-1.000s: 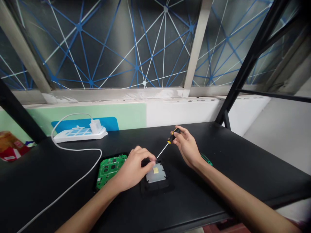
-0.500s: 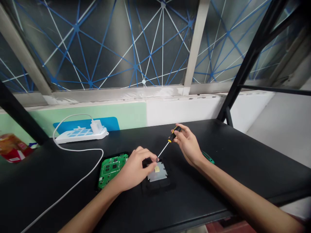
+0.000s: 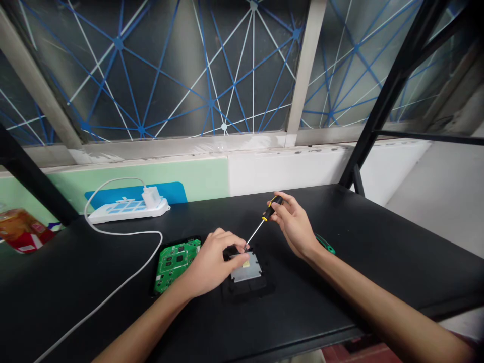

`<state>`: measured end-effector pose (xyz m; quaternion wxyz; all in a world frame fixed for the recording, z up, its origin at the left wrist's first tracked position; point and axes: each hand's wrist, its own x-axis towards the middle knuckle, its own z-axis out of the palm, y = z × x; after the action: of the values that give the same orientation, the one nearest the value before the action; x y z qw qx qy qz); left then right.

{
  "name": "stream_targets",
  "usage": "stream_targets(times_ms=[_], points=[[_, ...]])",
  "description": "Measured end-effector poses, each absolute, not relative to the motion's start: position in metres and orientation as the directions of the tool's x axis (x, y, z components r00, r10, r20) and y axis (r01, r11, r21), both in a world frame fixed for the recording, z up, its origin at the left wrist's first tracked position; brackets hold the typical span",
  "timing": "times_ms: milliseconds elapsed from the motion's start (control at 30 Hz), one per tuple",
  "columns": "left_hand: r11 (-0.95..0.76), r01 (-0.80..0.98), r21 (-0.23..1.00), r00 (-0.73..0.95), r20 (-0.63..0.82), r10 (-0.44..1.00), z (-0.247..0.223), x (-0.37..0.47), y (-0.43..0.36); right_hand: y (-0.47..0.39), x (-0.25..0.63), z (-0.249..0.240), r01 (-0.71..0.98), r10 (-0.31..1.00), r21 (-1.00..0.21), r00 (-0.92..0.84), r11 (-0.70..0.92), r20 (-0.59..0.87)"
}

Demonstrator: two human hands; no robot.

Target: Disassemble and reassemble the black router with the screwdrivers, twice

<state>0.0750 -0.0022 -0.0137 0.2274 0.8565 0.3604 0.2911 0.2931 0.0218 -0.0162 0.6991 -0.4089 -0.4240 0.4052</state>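
My right hand (image 3: 297,229) grips a screwdriver (image 3: 271,207) by its black and yellow handle. The shaft slants down to the left, its tip at the far edge of a silver metal plate (image 3: 247,275) in a black frame. A small pale pad sits on that plate, partly covered by my left thumb. Thumb and forefinger of my left hand (image 3: 207,263) curl together around the screwdriver's tip; anything pinched there is too small to make out. Left of the plate, partly behind my left hand, lies a green circuit board (image 3: 174,264) in a black casing.
A green-handled tool (image 3: 325,245) lies beyond my right wrist. Behind on the left are a white power strip (image 3: 130,212) with a plugged-in charger (image 3: 151,197) and a white cable (image 3: 124,277) crossing the black table (image 3: 378,247). A red and orange package (image 3: 26,232) stands far left.
My left thumb has shifted slightly further over the pale pad, toward the screwdriver tip. The right hand and screwdriver hold nearly the same pose.
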Motion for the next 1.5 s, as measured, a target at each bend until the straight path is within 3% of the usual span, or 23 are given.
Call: stream_targets(times_ms=[867,1267,1500], points=[[-0.635,0.516,0.575,0.535,0.363,0.763,-0.011,0.075,-0.002,0.022,0.294,-0.017,-0.145,0.888,-0.905,0.308,0.399,0.342],[-0.625,0.571,0.532,0.49,0.389,0.78,-0.014,0.073,0.0,0.009,0.289,-0.007,-0.053,0.838,-0.852,0.225,0.521,0.498],[-0.646,0.565,0.513,0.528,0.377,0.761,-0.014,0.073,-0.004,0.012,0.293,-0.009,0.066,0.81,-0.853,0.282,0.518,0.514]])
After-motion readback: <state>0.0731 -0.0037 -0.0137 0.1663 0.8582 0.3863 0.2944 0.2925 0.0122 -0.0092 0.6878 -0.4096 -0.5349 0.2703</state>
